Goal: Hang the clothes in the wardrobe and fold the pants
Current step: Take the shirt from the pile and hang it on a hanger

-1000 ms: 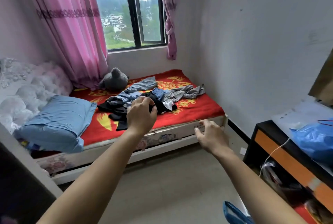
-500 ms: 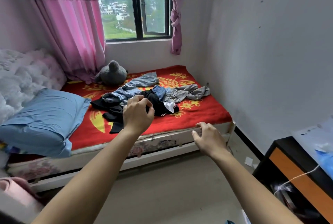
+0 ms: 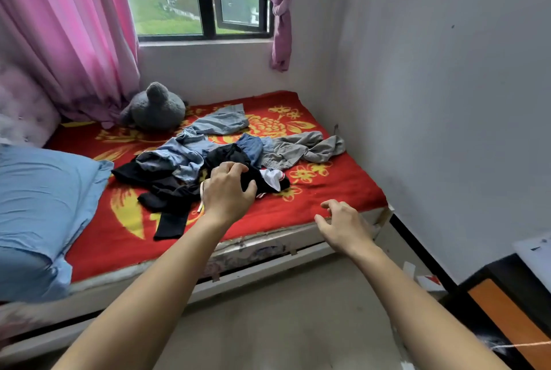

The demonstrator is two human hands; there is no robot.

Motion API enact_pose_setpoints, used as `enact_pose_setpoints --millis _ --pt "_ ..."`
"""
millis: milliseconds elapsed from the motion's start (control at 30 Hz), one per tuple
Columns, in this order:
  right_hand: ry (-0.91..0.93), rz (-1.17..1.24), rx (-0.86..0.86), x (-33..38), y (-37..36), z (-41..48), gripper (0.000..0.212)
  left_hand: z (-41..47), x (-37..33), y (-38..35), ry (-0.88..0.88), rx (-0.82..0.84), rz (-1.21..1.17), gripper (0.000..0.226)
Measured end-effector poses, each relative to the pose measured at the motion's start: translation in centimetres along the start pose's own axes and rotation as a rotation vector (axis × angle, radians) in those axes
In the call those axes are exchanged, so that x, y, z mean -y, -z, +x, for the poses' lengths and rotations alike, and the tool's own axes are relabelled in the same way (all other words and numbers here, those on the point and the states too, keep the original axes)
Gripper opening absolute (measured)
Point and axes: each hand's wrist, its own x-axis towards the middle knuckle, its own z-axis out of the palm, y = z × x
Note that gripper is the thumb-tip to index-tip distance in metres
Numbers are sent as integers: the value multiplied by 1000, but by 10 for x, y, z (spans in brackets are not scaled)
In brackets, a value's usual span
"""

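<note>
Both outstretched, loosely curled — left hand point(image 3: 228, 192) over clothes point(image 3: 185, 158), right hand point(image 3: 343, 225) lower.

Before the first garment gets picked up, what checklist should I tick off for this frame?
1. Left hand free: ok; left hand hovers loosely curled over the clothes pile, holding nothing.
2. Right hand free: ok; right hand is open above the bed edge.
3. Pile reachable: ok; it lies on the red blanket.
4. Garments separated: not ok; they are tangled.
5. State of wardrobe: cannot tell; it is out of view.
</note>
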Motion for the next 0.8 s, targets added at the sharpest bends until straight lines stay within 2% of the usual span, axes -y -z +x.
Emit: enact_pose_setpoints --millis 200,367,567,800 --pt "-43 25 70 -23 -41 107 46 80 22 -74 24 90 56 42" --pt "-33 69 141 -31 -70 237 45 166 40 -127 70 149 157 42" --pt "11 62 279 -7 -94 374 43 243 76 -162 226 192 221 41" --pt "60 -22 438 35 -155 471 47 296 155 -205 386 305 227 40"
